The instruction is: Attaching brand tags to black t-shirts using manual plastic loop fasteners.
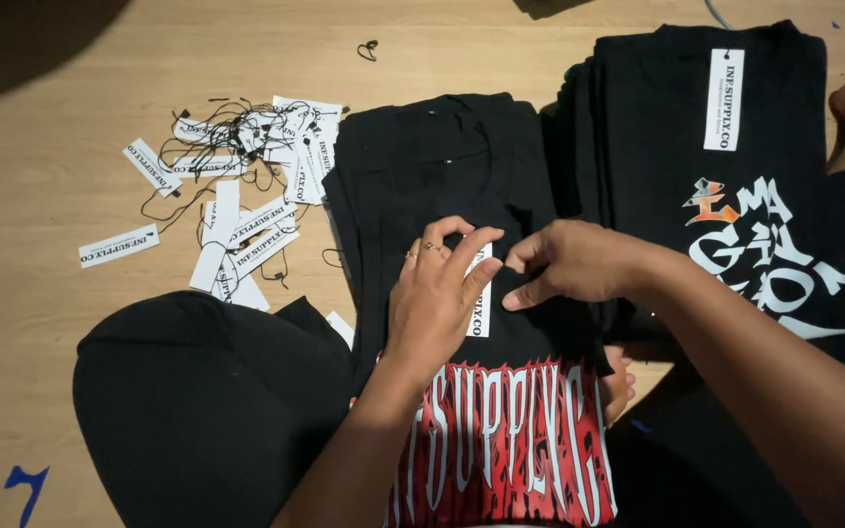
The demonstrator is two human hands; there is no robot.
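A folded black t-shirt [422,166] with a red and white print lies in front of me on the wooden floor. My left hand [437,293] rests on it, fingers over a white paper tag [481,308]. Touching the left fingertips, my right hand [569,262] pinches the shirt fabric beside that tag. Whether the tag is fastened to the shirt is hidden by my fingers.
A stack of folded black shirts [657,127] with a white tag on top lies at the right. Several loose white tags with black strings [246,176] are scattered at the left. A black garment [198,391] covers my knee at lower left.
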